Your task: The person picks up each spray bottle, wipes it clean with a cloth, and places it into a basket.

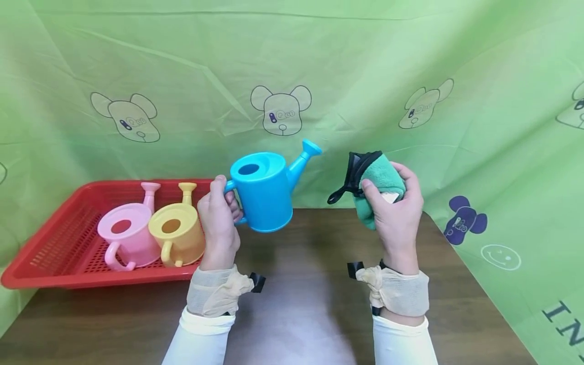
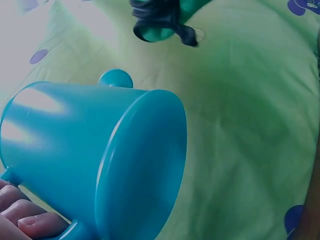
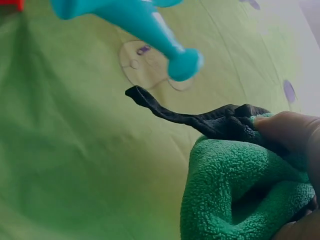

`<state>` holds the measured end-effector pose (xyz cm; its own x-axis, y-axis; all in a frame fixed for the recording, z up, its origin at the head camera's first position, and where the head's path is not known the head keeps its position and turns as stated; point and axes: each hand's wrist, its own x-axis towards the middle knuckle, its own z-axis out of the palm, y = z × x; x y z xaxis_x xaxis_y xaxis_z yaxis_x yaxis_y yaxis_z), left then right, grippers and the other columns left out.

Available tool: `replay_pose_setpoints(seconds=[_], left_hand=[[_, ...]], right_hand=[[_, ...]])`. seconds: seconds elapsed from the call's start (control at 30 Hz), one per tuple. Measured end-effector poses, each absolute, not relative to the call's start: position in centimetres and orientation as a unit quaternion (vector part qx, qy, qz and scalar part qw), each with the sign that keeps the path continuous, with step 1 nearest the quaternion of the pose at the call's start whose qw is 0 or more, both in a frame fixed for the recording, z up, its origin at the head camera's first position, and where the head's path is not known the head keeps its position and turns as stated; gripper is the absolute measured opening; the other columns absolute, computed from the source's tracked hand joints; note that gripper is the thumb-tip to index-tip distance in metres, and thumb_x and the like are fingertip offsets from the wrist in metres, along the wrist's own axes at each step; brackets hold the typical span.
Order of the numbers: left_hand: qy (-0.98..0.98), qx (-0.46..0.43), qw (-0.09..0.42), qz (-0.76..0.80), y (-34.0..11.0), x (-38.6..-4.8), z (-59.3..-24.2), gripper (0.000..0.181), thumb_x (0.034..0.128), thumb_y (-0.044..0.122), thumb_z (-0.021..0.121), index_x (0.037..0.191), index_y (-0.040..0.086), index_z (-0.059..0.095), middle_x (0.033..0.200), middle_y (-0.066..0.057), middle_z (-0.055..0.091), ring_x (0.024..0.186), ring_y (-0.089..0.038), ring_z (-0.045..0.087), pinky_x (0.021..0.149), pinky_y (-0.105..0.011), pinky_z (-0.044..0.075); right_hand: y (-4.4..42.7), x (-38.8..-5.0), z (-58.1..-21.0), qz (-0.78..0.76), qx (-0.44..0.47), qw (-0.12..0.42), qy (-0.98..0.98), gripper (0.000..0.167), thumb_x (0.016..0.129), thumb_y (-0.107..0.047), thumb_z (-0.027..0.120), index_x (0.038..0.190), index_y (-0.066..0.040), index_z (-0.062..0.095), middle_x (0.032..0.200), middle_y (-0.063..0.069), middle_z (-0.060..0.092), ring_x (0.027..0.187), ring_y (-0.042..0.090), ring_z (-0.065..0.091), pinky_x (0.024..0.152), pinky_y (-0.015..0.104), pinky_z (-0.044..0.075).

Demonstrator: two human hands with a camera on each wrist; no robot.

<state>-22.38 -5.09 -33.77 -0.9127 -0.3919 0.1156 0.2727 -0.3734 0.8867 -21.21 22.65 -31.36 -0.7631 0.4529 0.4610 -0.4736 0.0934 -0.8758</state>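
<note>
My left hand (image 1: pixel 220 218) grips the handle of a blue watering can (image 1: pixel 265 195), held up above the table with its spout pointing right. In the left wrist view the can's flat base and side (image 2: pixel 65 135) fill much of the picture, and curled fingers (image 2: pixel 30 215) wrap the handle. My right hand (image 1: pixel 399 213) holds a bunched green cloth (image 1: pixel 382 175) with black edging and a black hanging loop. The right wrist view shows the thumb pressing on the fuzzy cloth (image 3: pixel 225 185). Can and cloth are apart, the spout's rose (image 3: pixel 185 65) nearest the loop.
A red plastic basket (image 1: pixel 109 282) stands on the left of the brown table (image 1: pixel 292 314). Inside it a pink watering can (image 1: pixel 137 243) and a yellow one (image 1: pixel 182 235) sit side by side. A green printed curtain (image 1: pixel 356 50) hangs behind and to the right.
</note>
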Motion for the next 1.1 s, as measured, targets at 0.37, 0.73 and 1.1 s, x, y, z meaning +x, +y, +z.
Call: replay_pose_setpoints(seconds=[0.37, 0.73, 1.1], left_hand=[[-0.495, 0.044, 0.231, -0.837, -4.2, -21.6, -32.5, 0.055, 0.1099, 0.037, 0.048, 0.060, 0.016, 0.037, 0.051, 0.006, 0.038, 0.046, -0.012, 0.035, 0.048, -0.022, 0.031], [-0.546, 0.067, 0.255, -0.795, -3.0, -21.2, -33.1, 0.052, 0.1089, 0.036, 0.053, 0.062, 0.017, 0.043, 0.055, 0.005, 0.043, 0.051, -0.012, 0.040, 0.054, -0.024, 0.035], [-0.633, 0.016, 0.320, -0.705, -1.7, -21.1, -33.6, 0.041, 0.1103, 0.036, 0.051, 0.076, 0.014, 0.050, 0.065, -0.001, 0.048, 0.064, -0.018, 0.048, 0.074, -0.032, 0.045]], right_hand=[[20.2, -21.2, -32.3, 0.548, 0.047, 0.417, -0.723, 0.053, 0.081, -0.013, 0.090, 0.131, -0.020, 0.073, 0.120, -0.003, 0.074, 0.099, 0.014, 0.063, 0.085, 0.025, 0.049], [17.6, -20.8, -32.9, 0.466, 0.132, 0.446, -0.753, 0.056, 0.088, -0.008, 0.082, 0.141, -0.008, 0.063, 0.132, 0.015, 0.072, 0.106, 0.028, 0.066, 0.091, 0.022, 0.049], [14.8, -20.4, -32.8, 0.434, 0.198, 0.502, -0.721, 0.045, 0.085, -0.001, 0.082, 0.128, -0.004, 0.072, 0.136, 0.014, 0.071, 0.128, 0.033, 0.068, 0.113, 0.034, 0.050]])
